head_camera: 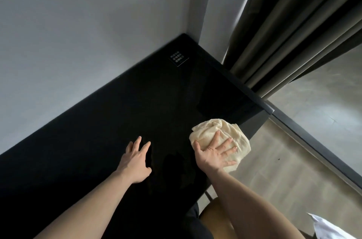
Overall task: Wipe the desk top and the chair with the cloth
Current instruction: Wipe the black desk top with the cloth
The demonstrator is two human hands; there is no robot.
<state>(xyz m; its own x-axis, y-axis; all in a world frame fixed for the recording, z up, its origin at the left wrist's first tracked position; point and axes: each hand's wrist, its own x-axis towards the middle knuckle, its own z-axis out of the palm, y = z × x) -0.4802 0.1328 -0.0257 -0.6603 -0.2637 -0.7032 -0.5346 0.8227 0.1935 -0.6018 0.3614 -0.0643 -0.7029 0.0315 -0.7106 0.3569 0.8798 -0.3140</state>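
Observation:
A glossy black desk top (109, 131) runs along the grey wall into a corner. A crumpled cream cloth (213, 131) lies at the desk's front right edge, partly overhanging it. My right hand (213, 152) presses flat on the cloth with fingers spread. My left hand (136, 158) rests on the bare desk surface to the left of the cloth, fingers apart, holding nothing. A brown chair seat (214, 217) shows below the desk edge, mostly hidden by my right forearm.
A small black panel with white markings (178, 58) sits on the desk near the back corner. Dark curtains (290, 39) hang at the right beside a dark-framed glass panel (305, 137). Pale floor (274, 170) lies to the right. Something white (331, 229) shows at bottom right.

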